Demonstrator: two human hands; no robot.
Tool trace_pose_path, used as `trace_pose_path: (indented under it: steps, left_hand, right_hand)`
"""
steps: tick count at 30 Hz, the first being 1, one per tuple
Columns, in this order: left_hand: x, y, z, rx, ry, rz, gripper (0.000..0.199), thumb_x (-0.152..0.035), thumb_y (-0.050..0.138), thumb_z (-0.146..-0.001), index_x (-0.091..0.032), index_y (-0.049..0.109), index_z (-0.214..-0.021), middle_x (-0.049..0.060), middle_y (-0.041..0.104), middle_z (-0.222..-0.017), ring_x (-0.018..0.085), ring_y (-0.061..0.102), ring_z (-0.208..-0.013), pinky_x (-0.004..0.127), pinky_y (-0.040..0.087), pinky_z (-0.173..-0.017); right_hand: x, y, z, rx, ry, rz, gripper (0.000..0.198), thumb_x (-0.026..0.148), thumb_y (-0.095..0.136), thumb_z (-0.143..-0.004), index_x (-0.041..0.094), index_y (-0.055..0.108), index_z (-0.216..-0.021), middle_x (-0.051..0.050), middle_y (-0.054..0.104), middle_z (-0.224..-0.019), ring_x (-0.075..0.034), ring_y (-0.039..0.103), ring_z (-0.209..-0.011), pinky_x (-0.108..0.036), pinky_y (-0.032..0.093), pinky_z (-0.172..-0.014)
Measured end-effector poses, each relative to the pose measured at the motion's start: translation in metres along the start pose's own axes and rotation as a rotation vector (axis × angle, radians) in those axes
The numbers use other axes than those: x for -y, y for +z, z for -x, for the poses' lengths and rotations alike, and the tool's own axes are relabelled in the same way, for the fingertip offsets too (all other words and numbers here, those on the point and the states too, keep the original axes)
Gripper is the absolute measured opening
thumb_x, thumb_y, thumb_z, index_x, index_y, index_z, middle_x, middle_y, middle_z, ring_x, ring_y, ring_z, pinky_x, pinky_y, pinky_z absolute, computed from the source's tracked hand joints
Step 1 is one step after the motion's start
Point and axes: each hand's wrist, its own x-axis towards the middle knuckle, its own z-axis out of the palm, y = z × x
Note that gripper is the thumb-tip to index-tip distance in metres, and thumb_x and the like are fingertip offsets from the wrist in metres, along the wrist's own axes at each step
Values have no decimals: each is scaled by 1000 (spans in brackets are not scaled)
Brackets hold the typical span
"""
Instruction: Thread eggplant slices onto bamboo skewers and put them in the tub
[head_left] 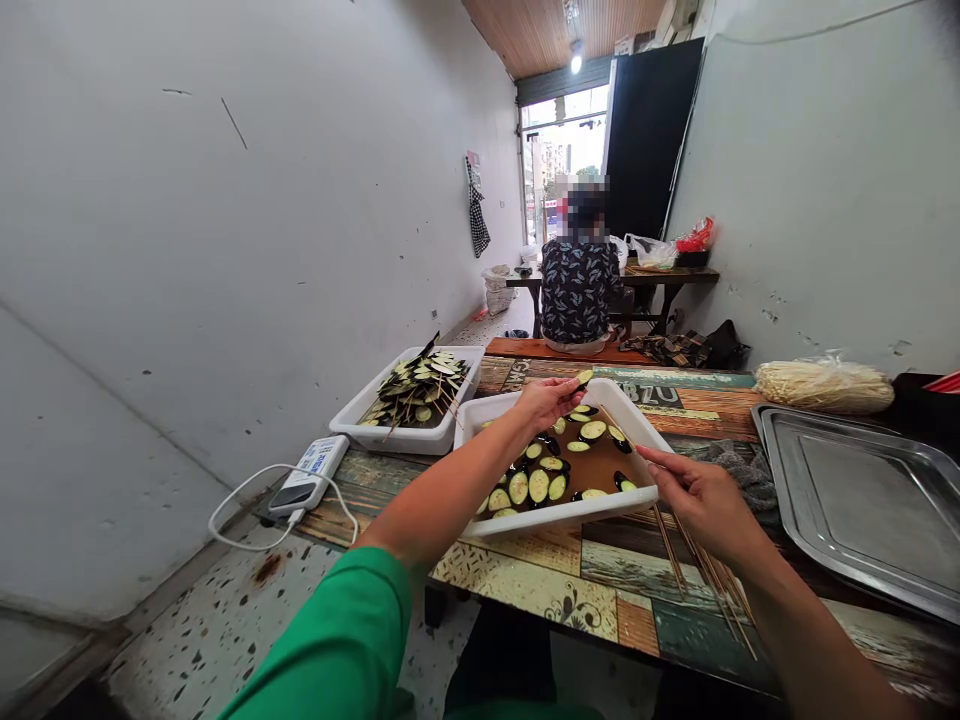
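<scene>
A dark-skinned eggplant slice (584,379) is being pinched by the left hand (547,403) at the plastic tub (566,515)'s twelve o'clock, a wooden skewer (610,417) by the right hand (694,492) at four. Fingers are being closed around both.

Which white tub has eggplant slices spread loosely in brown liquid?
The nearer tub, on the right; the farther tub, on the left, has eggplant slices heaped in a pile.
</scene>
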Motion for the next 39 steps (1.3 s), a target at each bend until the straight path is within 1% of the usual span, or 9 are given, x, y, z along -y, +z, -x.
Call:
trace_pose_path:
  steps: [11, 17, 21, 23, 27, 29, 32, 35, 39]
  left_hand:
    - [17, 4, 6, 75, 2, -107, 7, -5, 67, -74, -6, 60, -71, 6, 65, -65, 8, 59, -55, 20, 49, -59]
    - [42, 20, 26, 262, -15, -216, 17, -13, 76, -65, -8, 61, -71, 5, 65, -64, 9, 60, -56, 21, 48, -58]
    - [47, 22, 30, 461, -72, -319, 32, -21, 78, -64, -10, 66, -91, 7, 68, -76, 9, 58, -57, 23, 46, -60]
    - [44, 18, 22, 407, 5, -403, 29, -25, 73, -69, -13, 67, -95, 7, 68, -80, 9, 58, -59, 24, 46, -62]
    - [39, 4, 3, -27, 369, -801, 11, -26, 70, -70, -16, 68, -75, 5, 66, -74, 17, 60, -77, 25, 44, -74]
    - [42, -1, 0, -134, 446, -1030, 13, -30, 71, -68, -18, 68, -73, 7, 66, -76, 23, 60, -90, 28, 43, -82]
    - [55, -4, 0, -97, 449, -1301, 19, -36, 71, -68, -19, 68, -75, 11, 67, -81, 27, 60, -96, 32, 42, -87]
    - [68, -5, -1, 21, 406, -1407, 10, -24, 74, -63, -20, 66, -67, 9, 67, -81, 25, 61, -93, 31, 43, -86]
    - [65, -7, -9, 93, 186, -1129, 11, -13, 73, -61, -17, 63, -62, 3, 62, -64, 18, 60, -72, 28, 47, -76]
  right_hand:
    - [-2, 5, -1, -11, 13, 1, 53, 37, 43, -79, 4, 69, -110, -4, 61, -56, -12, 45, -46, -24, 32, -41]
    - [-13, 9, -6, -95, 26, 27, 50, 35, 43, -80, 5, 69, -111, -7, 66, -62, -14, 49, -49, -25, 35, -44]
    - [-22, 7, -11, -157, 70, -93, 52, 39, 47, -81, 5, 65, -116, -6, 66, -66, -13, 49, -49, -24, 36, -45]
    - [-23, 6, -12, -169, 81, -186, 53, 41, 49, -81, 6, 63, -119, -5, 65, -66, -12, 48, -49, -23, 36, -45]
    - [-20, 7, -12, -192, 65, -289, 49, 42, 52, -81, 10, 62, -117, -5, 65, -72, -11, 49, -53, -22, 38, -47]
    - [-19, 8, -11, -197, 64, -283, 48, 44, 53, -81, 8, 64, -112, -5, 64, -70, -11, 49, -53, -22, 36, -46]
    - [-19, 12, -11, -189, 53, -267, 47, 46, 53, -80, 8, 65, -106, -5, 63, -70, -11, 50, -54, -22, 36, -46]
    - [-21, 14, -12, -171, 43, -260, 46, 46, 53, -80, 8, 65, -104, -6, 64, -72, -12, 51, -55, -22, 36, -46]
    - [-25, 10, -11, -163, 62, -236, 45, 45, 51, -81, 9, 65, -105, -5, 63, -70, -11, 47, -52, -22, 35, -46]
